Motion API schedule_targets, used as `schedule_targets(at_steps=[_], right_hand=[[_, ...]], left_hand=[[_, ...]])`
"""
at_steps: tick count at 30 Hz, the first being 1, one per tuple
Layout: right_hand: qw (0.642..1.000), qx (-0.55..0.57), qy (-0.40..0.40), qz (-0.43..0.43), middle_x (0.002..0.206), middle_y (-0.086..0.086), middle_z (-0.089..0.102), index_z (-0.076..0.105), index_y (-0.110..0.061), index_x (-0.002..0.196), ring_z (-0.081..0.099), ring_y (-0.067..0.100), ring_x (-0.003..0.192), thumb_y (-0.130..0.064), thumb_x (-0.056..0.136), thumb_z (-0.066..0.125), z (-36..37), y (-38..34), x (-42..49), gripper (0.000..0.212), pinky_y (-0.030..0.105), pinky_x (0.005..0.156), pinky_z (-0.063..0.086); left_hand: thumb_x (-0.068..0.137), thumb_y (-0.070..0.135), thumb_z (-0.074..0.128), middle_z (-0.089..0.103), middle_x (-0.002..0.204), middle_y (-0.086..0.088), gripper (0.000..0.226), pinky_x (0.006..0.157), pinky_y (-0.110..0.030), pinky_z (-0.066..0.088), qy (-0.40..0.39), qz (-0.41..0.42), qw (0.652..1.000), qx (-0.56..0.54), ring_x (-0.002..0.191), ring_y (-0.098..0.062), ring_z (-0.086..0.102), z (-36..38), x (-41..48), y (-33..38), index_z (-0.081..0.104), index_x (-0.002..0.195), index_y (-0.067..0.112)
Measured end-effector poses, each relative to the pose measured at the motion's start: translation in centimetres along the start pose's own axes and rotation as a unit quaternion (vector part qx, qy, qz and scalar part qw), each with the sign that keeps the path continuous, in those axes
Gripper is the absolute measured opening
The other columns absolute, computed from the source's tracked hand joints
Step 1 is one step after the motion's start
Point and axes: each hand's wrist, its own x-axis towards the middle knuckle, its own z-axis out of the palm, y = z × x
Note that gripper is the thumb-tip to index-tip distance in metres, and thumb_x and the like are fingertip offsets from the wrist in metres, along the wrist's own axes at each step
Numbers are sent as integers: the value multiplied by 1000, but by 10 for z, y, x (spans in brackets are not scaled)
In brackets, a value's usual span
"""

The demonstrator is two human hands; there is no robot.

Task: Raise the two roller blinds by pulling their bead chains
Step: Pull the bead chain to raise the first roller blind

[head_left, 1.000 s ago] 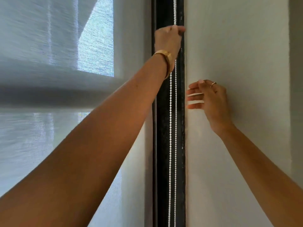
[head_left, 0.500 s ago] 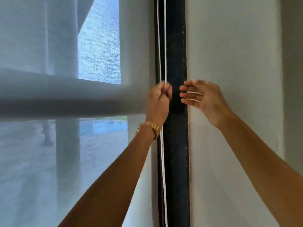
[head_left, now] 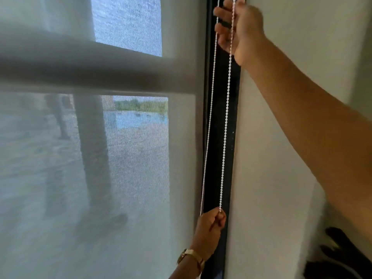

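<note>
A white bead chain (head_left: 225, 125) was seen hanging in two strands in front of a black vertical window frame (head_left: 219, 150), between a translucent grey mesh roller blind (head_left: 100, 158) on the left and a plain white wall (head_left: 267, 158) on the right. The right strand of the chain was pinched low in the picture by the left hand (head_left: 210, 228), whose fingers were closed tightly around it; a gold wristwatch (head_left: 191, 257) was worn on that wrist. The left strand passed just beside that hand, and whether it was also touched could not be told. High in the picture, the right hand (head_left: 239, 29) was raised at the chain, its fingers curled loosely behind both strands; whether the chain was actually gripped there could not be told. Through the blind, a blurred horizontal bar and outdoor ground were faintly visible. A dark object (head_left: 342, 256) lay at the lower right, too blurred to be identified.
</note>
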Motion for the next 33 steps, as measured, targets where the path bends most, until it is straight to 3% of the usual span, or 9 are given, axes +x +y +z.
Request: schedule_targets(at_steps=[4, 7, 12, 14, 16, 19, 23, 28, 33], right_hand=[[996, -82, 15, -23, 67, -3, 46, 53, -13, 75, 30, 2, 38, -10, 96, 35, 8, -8, 4, 28, 16, 37, 26], [991, -92, 21, -100, 63, -2, 45, 57, -14, 82, 30, 3, 42, -4, 94, 33, 8, 11, -16, 28, 18, 38, 24], [983, -65, 45, -167, 62, 1, 42, 50, -15, 72, 35, 3, 47, -1, 78, 33, -7, 30, -59, 22, 13, 45, 32], [985, -61, 55, -153, 63, 3, 39, 50, -15, 72, 33, 5, 48, 1, 73, 35, -15, 42, -81, 22, 11, 46, 33], [987, -71, 56, -136, 63, 6, 36, 48, -13, 72, 31, 7, 48, 0, 72, 36, -22, 64, -104, 18, 12, 44, 32], [986, -114, 70, -100, 64, 8, 38, 50, -25, 66, 32, 10, 51, -4, 76, 38, -33, 111, -141, 27, 18, 47, 32], [983, -163, 71, -46, 63, 4, 43, 52, -33, 64, 37, 18, 56, -6, 80, 40, -52, 173, -199, 34, 27, 53, 31], [981, -183, 68, 15, 59, -4, 44, 51, -24, 66, 36, 15, 54, -3, 90, 44, -83, 234, -260, 34, 31, 55, 31], [968, -228, 85, 60, 48, -13, 46, 56, -33, 63, 35, 9, 49, -15, 95, 48, -95, 262, -295, 37, 27, 53, 29]], left_hand=[[85, 2, 38, 51, 57, 12, 38, 57, -20, 43, -25, -74, 997, 5, 63, -19, 53, -3, -36, -29, 46, 60, 30], [89, -4, 38, 56, 54, 14, 41, 60, -16, 46, -41, -149, 988, -13, 69, -22, 60, -12, -47, -42, 50, 62, 25], [70, 28, 50, 62, 76, -5, 10, 72, -15, 48, -148, -209, 966, -43, 71, -8, 63, -32, -53, -26, 54, 73, 19], [66, 47, 62, 63, 91, -9, 37, 82, -20, 49, -150, -216, 962, -75, 86, -14, 64, -42, -54, -26, 56, 88, 18], [77, 66, 53, 68, 109, -5, 61, 93, -25, 46, -141, -228, 957, -110, 101, -14, 66, -50, -51, -21, 57, 112, 17], [80, 75, 27, 67, 121, -3, 71, 105, -37, 40, -114, -195, 964, -140, 111, -15, 65, -60, -34, 4, 56, 121, 25], [68, 86, 25, 72, 110, 1, 87, 99, -41, 47, -43, -102, 984, -143, 102, -16, 69, -69, 4, 62, 62, 116, 24], [96, 53, 18, 71, 102, -1, 58, 86, -34, 55, 10, 8, 991, -130, 92, -18, 71, -77, 49, 136, 63, 110, 19], [99, 50, 19, 70, 94, -5, 59, 71, -29, 57, 7, 68, 984, -164, 79, -18, 69, -67, 90, 207, 60, 114, 10]])
